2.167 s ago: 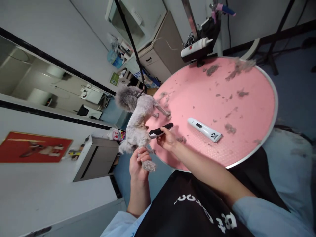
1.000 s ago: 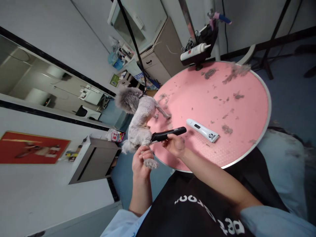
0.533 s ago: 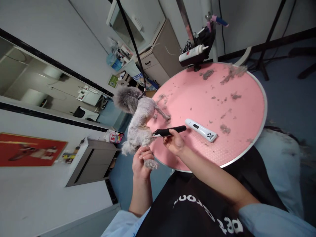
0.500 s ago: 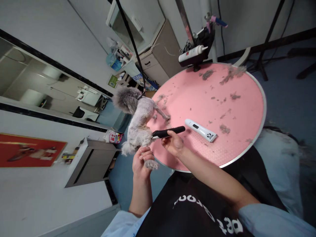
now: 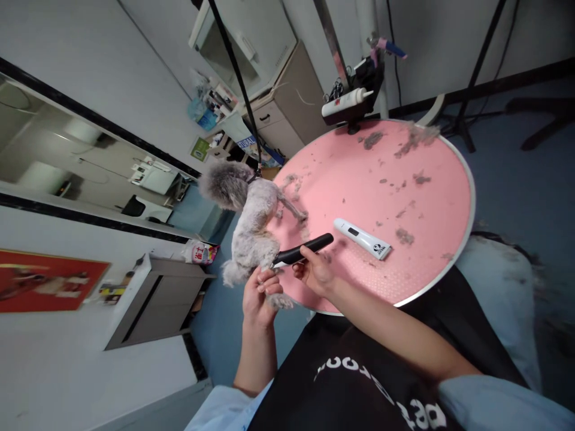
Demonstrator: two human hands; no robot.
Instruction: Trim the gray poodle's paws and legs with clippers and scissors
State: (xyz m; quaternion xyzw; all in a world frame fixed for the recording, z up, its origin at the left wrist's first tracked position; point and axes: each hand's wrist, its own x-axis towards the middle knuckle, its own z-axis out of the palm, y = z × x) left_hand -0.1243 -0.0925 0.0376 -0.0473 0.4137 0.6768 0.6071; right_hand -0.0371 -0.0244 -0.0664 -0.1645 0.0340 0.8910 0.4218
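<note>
Mid-trim: the left hand grips the dog's hind paw, the right hand is closed around the black clipper, its blade just above the left fingers; steady, short strokes seem called for.

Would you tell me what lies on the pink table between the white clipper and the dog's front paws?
In the head view, only bare pink table with small hair tufts.

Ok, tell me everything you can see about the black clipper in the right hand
The black clipper is a slim, glossy wand, seemingly plastic, with a pale, silvery head at the dog end. The right hand grips it from below near the middle, leaving the rear end free above the pink table. It lies nearly level, head aimed at the grey dog, at its rear by the hind leg held in the left hand. Whether the blade touches fur cannot be told. No cord shows.
</note>
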